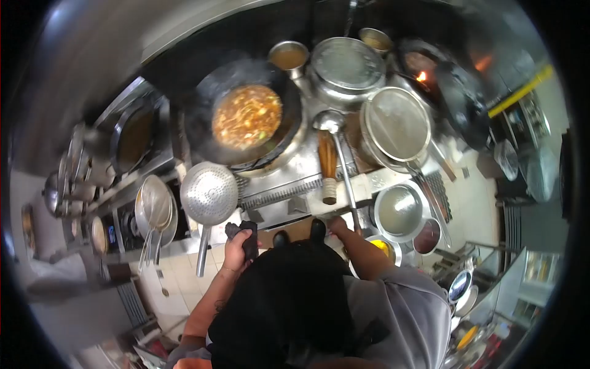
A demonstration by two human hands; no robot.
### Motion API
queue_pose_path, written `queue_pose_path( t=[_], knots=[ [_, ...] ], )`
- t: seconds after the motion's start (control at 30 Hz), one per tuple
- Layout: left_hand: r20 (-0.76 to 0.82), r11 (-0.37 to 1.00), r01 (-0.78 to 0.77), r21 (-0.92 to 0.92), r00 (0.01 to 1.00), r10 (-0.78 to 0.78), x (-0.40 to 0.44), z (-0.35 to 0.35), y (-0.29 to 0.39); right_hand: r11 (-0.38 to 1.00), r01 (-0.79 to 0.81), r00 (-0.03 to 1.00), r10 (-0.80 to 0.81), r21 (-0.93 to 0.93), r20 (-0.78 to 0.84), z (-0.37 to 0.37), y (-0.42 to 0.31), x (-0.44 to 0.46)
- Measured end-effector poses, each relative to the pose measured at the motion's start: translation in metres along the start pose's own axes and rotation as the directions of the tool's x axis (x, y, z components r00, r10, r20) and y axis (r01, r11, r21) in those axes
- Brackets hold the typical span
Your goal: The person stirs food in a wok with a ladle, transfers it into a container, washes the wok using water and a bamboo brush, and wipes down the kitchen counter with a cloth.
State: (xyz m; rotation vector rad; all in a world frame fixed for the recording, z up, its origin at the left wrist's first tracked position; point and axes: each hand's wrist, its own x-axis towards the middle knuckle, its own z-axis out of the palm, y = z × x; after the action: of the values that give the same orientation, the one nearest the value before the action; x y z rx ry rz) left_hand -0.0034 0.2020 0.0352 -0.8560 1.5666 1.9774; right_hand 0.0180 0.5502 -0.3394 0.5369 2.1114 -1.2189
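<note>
My left hand (236, 249) is closed on a dark cloth (249, 240) at the front edge of the stove. Beyond it a wok (286, 129) holds a steaming reddish-brown dish with pale pieces. A perforated strainer (209, 192) lies just in front of the wok, its handle pointing toward me. My right hand (340, 229) is at the counter edge near the handle end of a long steel ladle (344, 166); its fingers are blurred, and whether they grip the handle is unclear. A bamboo brush (327, 166) lies beside the ladle.
A lidded pot (347, 64) and a small pot of brown liquid (289, 56) stand at the back. To the right are a large mesh strainer (398, 125), a bowl of cloudy liquid (399, 210) and a burner flame (421, 76). More strainers (153, 206) hang at left.
</note>
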Motion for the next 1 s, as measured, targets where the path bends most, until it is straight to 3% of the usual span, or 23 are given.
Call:
queue_pose_path(
  t=[0.03,0.07,0.17,0.23,0.3,0.37,0.43,0.5,0.53,0.57,0.6,0.63,0.67,0.7,0.8,0.87,0.9,0.97,1.0],
  knots=[
    [-0.002,1.0,-0.024,-0.01,1.0,0.024,0.002,0.007,0.0,0.95,0.264,0.965,-0.262,-0.165,0.03,-0.003,0.004,-0.015],
    [0.042,1.0,-0.021,-0.02,0.999,0.022,0.005,0.009,0.0,0.894,0.39,0.917,-0.398,-0.221,0.009,-0.009,-0.001,-0.036],
    [0.109,0.999,-0.034,-0.017,0.993,0.036,0.02,0.023,-0.006,0.864,0.451,0.823,-0.5,-0.225,-0.271,-0.057,-0.076,-0.145],
    [0.191,0.999,-0.034,0.003,0.981,0.033,0.025,0.034,-0.01,0.764,0.574,0.596,-0.637,-0.295,-0.488,-0.085,-0.097,-0.177],
    [0.211,0.999,-0.04,0.029,0.977,0.033,0.029,0.052,-0.009,0.783,0.496,0.538,-0.617,-0.376,-0.574,-0.104,-0.099,-0.183],
    [0.238,0.998,-0.055,0.038,0.97,0.045,0.03,0.058,-0.003,0.853,0.353,0.561,-0.522,-0.384,-0.643,-0.115,-0.107,-0.185],
    [0.323,0.998,-0.054,0.034,0.945,0.04,0.034,0.073,0.012,0.872,0.346,0.582,-0.489,-0.347,-0.65,-0.115,-0.12,-0.174],
    [0.279,0.986,-0.049,0.159,0.96,0.003,0.031,0.083,0.025,0.906,0.338,0.651,-0.42,-0.254,-0.632,-0.1,-0.148,-0.158],
    [0.236,0.998,-0.014,0.067,0.972,-0.003,0.034,0.086,0.023,0.975,0.208,0.896,-0.222,-0.078,-0.384,-0.108,-0.184,-0.172],
    [0.47,0.981,-0.059,0.187,0.882,-0.037,0.043,0.078,0.032,0.967,0.229,0.848,-0.255,-0.112,-0.465,-0.108,-0.207,-0.185],
    [0.436,0.987,-0.098,0.128,0.899,0.033,0.041,0.09,0.03,0.939,0.236,0.789,-0.336,-0.252,-0.515,-0.094,-0.202,-0.148],
    [0.441,0.981,-0.138,0.139,0.895,0.063,0.045,0.093,0.03,0.97,0.067,0.871,-0.171,-0.234,-0.46,-0.1,-0.224,-0.159],
    [0.445,0.973,-0.177,0.149,0.891,0.094,0.048,0.095,0.03,0.969,0.13,0.763,-0.233,-0.209,-0.603,-0.058,-0.181,-0.058],
    [0.417,0.97,-0.197,0.145,0.901,0.12,0.052,0.097,0.028,0.972,0.134,0.841,-0.215,-0.194,-0.497,-0.072,-0.191,-0.072],
    [0.552,0.951,-0.176,0.254,0.834,0.007,0.105,0.052,0.036,0.971,0.099,0.841,-0.199,-0.217,-0.503,-0.067,-0.198,-0.113],
    [0.655,0.82,-0.446,0.359,0.746,0.119,0.143,0.023,0.028,0.903,0.172,0.764,-0.375,-0.394,-0.525,-0.08,-0.188,-0.149],
    [0.704,0.733,-0.562,0.383,0.691,0.162,0.161,0.013,0.024,0.909,0.152,0.772,-0.354,-0.387,-0.528,-0.085,-0.182,-0.158],
    [0.795,0.523,-0.765,0.375,0.555,0.243,0.178,0.003,0.007,0.93,0.209,0.646,-0.364,-0.303,-0.672,-0.091,-0.169,-0.174],
    [0.756,0.597,-0.7,0.393,0.615,0.223,0.166,0.009,0.013,0.942,0.174,0.611,-0.332,-0.287,-0.719,-0.091,-0.157,-0.175]
  ],
)
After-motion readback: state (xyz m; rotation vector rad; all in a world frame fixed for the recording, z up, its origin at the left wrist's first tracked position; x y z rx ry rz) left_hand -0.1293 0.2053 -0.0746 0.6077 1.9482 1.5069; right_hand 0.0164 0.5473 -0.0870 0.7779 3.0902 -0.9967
